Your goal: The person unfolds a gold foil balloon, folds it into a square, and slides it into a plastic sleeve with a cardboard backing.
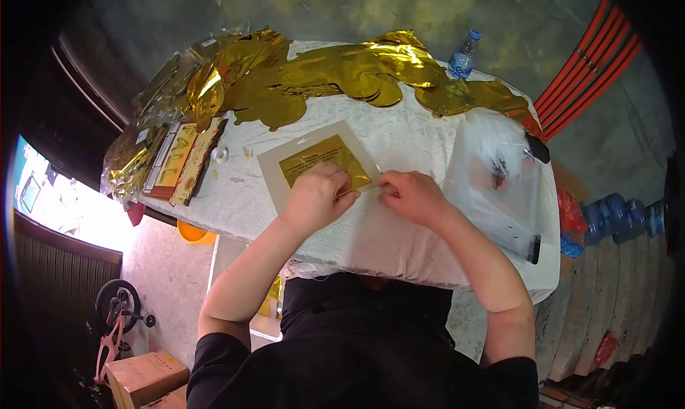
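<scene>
A clear plastic bag (272, 165) with a gold printed sheet (303, 161) inside lies on the white-covered table, slightly tilted. My left hand (319, 197) rests over the lower part of the gold sheet, its fingers curled; whatever they may hold is hidden. At the bag's right edge, my right hand (414, 197) has thumb and forefinger pinched together at the bag's side, near its corner. The two hands are apart, both close to the table's front.
Flat gold foil balloons (332, 70) spread across the table's back. A water bottle (462, 56) stands behind. Clear plastic bags (489, 174) lie right. Packaged cards (178, 159) and wrapped foil (132, 159) lie left, with a tape roll (221, 154) beside them.
</scene>
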Demonstrator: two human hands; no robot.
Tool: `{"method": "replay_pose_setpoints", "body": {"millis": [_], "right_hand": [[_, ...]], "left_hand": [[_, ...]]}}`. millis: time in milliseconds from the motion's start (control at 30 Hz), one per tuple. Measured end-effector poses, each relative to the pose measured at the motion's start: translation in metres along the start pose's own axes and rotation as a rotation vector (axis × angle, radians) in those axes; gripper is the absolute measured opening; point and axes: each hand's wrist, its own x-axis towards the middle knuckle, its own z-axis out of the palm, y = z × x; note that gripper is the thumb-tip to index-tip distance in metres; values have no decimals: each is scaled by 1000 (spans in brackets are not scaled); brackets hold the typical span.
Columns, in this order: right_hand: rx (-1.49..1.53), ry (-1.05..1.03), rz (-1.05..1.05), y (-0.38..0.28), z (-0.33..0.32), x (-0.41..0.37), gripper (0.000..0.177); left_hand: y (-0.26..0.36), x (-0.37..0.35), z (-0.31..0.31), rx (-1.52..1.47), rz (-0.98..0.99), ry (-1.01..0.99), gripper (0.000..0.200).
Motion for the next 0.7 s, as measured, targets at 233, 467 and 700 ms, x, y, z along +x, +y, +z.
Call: {"method": "replay_pose_setpoints", "body": {"millis": [233, 467, 700], "right_hand": [[-63, 187, -168, 5, 16, 6, 13], [-146, 210, -212, 4, 18, -1, 10], [-190, 206, -366, -16, 20, -4, 21]], "left_hand": [[-2, -1, -2, -13, 43, 10, 18], [-4, -3, 3, -54, 38, 71, 10], [-5, -3, 6, -35, 46, 84, 11]]}}
